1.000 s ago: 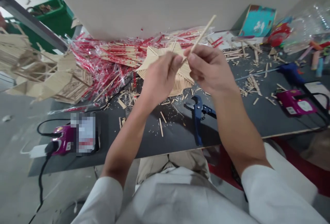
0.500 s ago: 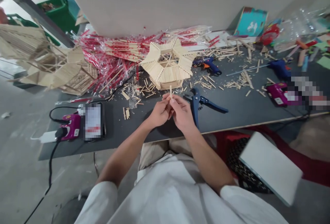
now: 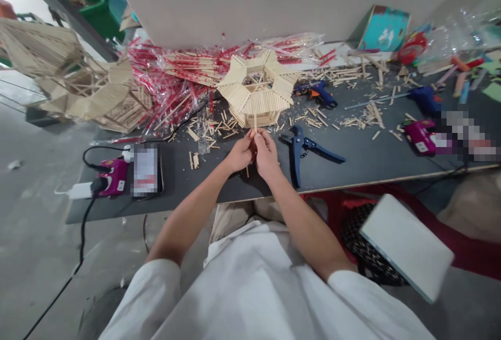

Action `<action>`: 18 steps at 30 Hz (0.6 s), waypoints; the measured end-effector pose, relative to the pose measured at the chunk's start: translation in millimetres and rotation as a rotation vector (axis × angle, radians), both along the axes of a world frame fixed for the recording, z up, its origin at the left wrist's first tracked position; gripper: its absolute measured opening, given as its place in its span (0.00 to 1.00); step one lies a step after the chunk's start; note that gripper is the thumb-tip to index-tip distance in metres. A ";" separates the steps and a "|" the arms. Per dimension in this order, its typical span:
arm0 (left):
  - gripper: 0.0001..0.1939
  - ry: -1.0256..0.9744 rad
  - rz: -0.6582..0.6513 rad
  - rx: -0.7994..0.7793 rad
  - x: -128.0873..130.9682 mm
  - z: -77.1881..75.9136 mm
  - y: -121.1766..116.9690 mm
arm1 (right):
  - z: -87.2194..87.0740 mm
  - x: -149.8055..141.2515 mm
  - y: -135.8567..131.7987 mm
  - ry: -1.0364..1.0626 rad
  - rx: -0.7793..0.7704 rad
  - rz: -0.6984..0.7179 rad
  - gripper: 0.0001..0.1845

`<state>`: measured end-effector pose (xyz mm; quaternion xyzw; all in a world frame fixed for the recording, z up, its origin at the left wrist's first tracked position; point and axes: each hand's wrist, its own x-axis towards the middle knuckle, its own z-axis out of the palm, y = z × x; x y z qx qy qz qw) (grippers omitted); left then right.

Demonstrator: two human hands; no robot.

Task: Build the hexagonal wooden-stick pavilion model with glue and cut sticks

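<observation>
My left hand [image 3: 240, 154] and my right hand [image 3: 265, 153] meet above the near part of the dark table. Both are closed, with fingertips together around a slim wooden stick [image 3: 255, 122] whose end points up and away from me. Just beyond the fingers stands a star-shaped model [image 3: 260, 102] built of wooden sticks, with an open middle. Right of my right hand lies a dark blue pipe cutter [image 3: 298, 155], its handles spread. A thin stick end [image 3: 247, 171] shows below my hands; whether I hold it I cannot tell.
Red-and-clear wrapped chopsticks [image 3: 176, 71] are heaped at the back left, beside a larger stick model [image 3: 90, 95]. Blue glue guns [image 3: 323, 94] lie right of the star model among cut stick pieces. A phone [image 3: 145, 170] and purple power strip [image 3: 111, 175] are at left.
Both hands have drawn closer together, with the right hand moved left. The stick's tip now overlaps the model's near edge in view. The whole view has shifted slightly.
</observation>
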<state>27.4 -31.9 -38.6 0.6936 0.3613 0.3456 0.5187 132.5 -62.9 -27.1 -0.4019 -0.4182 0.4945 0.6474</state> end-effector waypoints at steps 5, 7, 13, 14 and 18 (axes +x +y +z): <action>0.15 0.001 -0.036 0.016 -3.8 -3.3 1.9 | -6.6 -2.5 -0.6 0.073 0.039 -0.012 0.13; 0.15 0.001 -0.050 0.021 -5.0 -4.4 2.7 | -7.0 -2.5 -0.7 0.097 0.046 -0.005 0.13; 0.12 0.011 -0.063 0.045 -3.4 -9.5 3.8 | -4.0 -1.1 -1.7 0.160 0.047 0.001 0.11; 0.11 0.010 -0.061 0.050 -2.9 -9.7 3.5 | -3.1 -1.0 -2.2 0.169 0.041 0.001 0.11; 0.09 0.006 -0.054 0.075 -2.8 -5.7 1.1 | 1.7 -0.2 -4.2 0.191 0.010 0.009 0.13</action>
